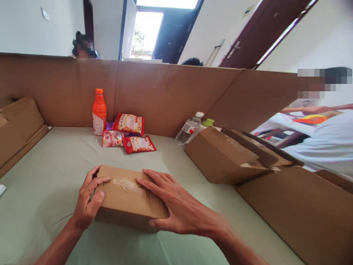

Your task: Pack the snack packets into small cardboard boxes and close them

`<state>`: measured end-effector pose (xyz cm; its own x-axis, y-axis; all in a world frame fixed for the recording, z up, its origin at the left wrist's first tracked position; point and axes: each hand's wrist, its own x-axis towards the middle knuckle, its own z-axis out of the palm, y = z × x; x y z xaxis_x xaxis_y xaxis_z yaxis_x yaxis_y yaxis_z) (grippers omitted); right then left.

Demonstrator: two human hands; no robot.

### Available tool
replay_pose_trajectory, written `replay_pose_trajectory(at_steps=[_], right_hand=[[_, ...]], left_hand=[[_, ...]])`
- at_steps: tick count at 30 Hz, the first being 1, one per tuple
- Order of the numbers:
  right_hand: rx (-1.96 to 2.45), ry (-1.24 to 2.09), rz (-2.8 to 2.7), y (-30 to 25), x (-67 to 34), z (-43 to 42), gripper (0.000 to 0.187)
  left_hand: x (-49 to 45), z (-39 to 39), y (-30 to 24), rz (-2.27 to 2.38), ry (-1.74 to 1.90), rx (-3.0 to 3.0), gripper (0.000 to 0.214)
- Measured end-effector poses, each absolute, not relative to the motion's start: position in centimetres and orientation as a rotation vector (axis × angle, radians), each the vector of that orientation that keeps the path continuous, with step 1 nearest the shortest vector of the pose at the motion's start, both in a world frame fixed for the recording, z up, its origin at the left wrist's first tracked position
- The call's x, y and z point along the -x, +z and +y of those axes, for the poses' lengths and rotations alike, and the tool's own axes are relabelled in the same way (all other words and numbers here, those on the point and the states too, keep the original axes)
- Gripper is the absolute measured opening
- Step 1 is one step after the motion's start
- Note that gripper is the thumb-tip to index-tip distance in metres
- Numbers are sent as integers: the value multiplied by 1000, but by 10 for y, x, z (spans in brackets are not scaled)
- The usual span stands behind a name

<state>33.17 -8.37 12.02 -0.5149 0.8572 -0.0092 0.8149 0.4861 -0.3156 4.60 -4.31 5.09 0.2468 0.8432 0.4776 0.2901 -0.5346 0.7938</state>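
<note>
A closed cardboard box (127, 197) rests on the pale green cloth in front of me, a strip of clear tape across its top. At its left end my left hand (89, 198) grips the edge, with fingertips and thumb on the top face. My right hand (168, 200) spans the right end, fingers over the top and thumb against the lower front. Beyond the box lie several red snack packets, among them one packet (139, 144) nearest to it and another (129, 123) behind. An orange bottle (99, 114) stands upright to their left.
A tilted clear water bottle (189, 129) and a green-capped container (208, 122) sit by an opened carton (220, 156) on the right. Cardboard walls (171, 99) border the table. More cardboard (19, 129) stands at left. Other people are behind the walls, one at right (325, 140).
</note>
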Motion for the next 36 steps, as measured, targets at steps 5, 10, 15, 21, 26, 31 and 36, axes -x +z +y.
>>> replay_pose_trajectory(at_steps=[5, 10, 15, 21, 26, 31, 36], right_hand=[[1426, 413, -2649, 134, -322, -79, 103], [1395, 368, -2597, 135, -326, -76, 97], [1575, 358, -2476, 133, -355, -94, 98], [2107, 187, -2052, 108, -449, -157, 88], [2451, -11, -1607, 89, -530, -214, 82], [2786, -42, -1142, 97, -552, -229, 76], [2793, 29, -1134, 107, -551, -215, 77]], left_hand=[[-36, -36, 40, 992, 1308, -1967, 34], [-36, -27, 39, 988, 1220, -1975, 34], [-53, -33, 41, 925, 1157, -1903, 56], [-50, -27, 14, 895, 926, -2056, 53], [-46, -28, -6, 881, 691, -2253, 48], [-49, -29, -15, 814, 631, -2396, 43], [-53, -28, -14, 800, 614, -2452, 42]])
